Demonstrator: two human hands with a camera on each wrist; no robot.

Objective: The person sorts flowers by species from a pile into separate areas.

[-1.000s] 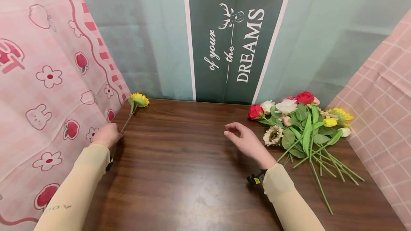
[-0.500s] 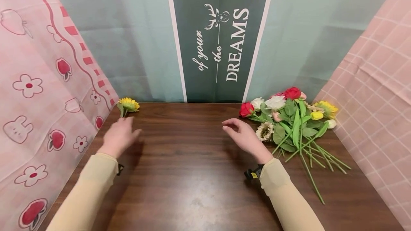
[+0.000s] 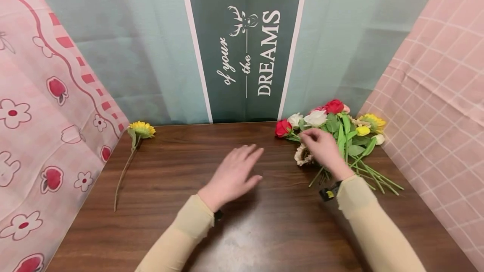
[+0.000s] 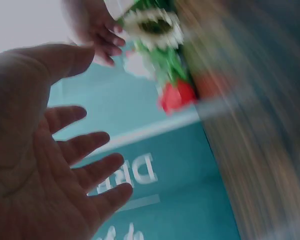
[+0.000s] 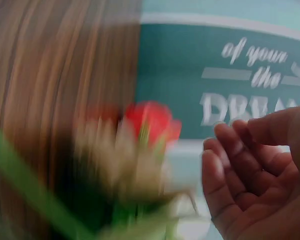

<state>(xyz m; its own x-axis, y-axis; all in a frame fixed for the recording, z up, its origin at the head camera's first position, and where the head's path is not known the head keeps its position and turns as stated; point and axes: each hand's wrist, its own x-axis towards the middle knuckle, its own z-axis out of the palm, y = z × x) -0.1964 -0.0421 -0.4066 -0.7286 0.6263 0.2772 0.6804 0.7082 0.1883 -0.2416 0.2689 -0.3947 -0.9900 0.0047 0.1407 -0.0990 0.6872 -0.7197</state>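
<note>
My left hand (image 3: pixel 231 176) is over the middle of the wooden table, fingers spread and nothing in it; the left wrist view shows its bare palm. Above the near-left part of a pile of artificial flowers hovers my right hand (image 3: pixel 326 151), loosely curved and holding nothing. Closest to it are a cream sunflower (image 3: pixel 302 155), a red rose (image 3: pixel 282 128) and a white rose (image 3: pixel 315 118). Part of the pile's leaves and stems is hidden behind this hand. A single yellow sunflower (image 3: pixel 142 129) with a long stem lies at the table's left, apart from both hands.
The brown table (image 3: pixel 181 158) meets a green printed curtain (image 3: pixel 242 53) at the back. A pink patterned cloth (image 3: pixel 49 137) hangs at the left and a pink checked cloth (image 3: pixel 435 95) at the right. Green stems (image 3: pixel 380 178) point toward the front right.
My left hand has let go of the yellow sunflower's stem, leaving it at the left, and swung right to the table's middle. My right hand has moved right, over the pile. The view has shifted right.
</note>
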